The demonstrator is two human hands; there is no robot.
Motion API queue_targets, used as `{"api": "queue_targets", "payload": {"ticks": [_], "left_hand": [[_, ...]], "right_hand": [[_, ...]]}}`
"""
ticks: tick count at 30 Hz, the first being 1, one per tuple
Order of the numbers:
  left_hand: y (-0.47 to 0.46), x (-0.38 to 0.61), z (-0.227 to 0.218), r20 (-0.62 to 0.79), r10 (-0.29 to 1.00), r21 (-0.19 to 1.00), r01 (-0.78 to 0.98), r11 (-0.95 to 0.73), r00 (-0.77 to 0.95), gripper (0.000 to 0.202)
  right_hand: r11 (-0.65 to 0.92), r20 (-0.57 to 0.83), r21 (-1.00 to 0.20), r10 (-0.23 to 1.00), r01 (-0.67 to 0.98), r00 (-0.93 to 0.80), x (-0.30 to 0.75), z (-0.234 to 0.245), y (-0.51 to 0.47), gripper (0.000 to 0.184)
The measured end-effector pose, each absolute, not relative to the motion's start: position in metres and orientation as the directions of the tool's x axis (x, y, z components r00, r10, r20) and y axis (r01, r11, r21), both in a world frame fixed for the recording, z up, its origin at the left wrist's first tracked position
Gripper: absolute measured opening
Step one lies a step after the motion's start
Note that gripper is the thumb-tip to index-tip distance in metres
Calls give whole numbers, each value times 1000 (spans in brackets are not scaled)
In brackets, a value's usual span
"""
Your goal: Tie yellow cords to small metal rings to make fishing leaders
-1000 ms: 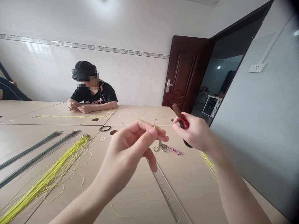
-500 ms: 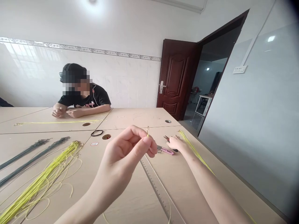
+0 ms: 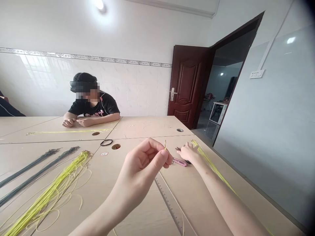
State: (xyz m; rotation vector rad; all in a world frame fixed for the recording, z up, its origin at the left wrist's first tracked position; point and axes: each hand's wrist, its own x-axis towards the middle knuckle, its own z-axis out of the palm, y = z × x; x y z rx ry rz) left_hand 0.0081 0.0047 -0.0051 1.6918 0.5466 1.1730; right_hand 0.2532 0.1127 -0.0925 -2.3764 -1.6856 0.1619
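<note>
My left hand (image 3: pixel 145 167) is raised over the table, thumb and forefinger pinching a thin yellow cord. A small, narrow golden tip (image 3: pixel 165 144) of the cord sticks up above the fingertips; its exact shape is too small to make out. Further off to the right, my right hand (image 3: pixel 189 151) reaches low to the tabletop with its fingers apart. It lies over a pair of scissors (image 3: pixel 177 148), partly covering them, beside the top end of a yellow cord bundle (image 3: pixel 204 156). Whether the fingers touch the scissors is unclear. Between the hands lies a pink-handled cutter (image 3: pixel 180 162).
A clear ruler (image 3: pixel 167 200) lies below my left hand. At left are a thick yellow cord bundle (image 3: pixel 59 183) and dark grey cord bundles (image 3: pixel 49 173). A black ring (image 3: pixel 106 142) sits near a table hole (image 3: pixel 116 147). A person (image 3: pixel 94 108) sits opposite.
The view has shifted, so most things appear a little lower and further right. My right hand has stayed by the scissors and yellow bundle; my left still pinches the cord, its tip now looking straighter.
</note>
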Motion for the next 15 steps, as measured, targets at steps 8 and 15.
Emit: {"api": "queue_targets", "payload": {"ticks": [8,15], "left_hand": [[2,13,-14,551,770,781,126,-612,321,13],[0,12,-14,624,736,720,173,-672,264,12]], "right_hand": [[468,418,-604,875,645,-244,212,4,38,34],[695,641,-574,711,434,-289,186,18,-22,15]]}}
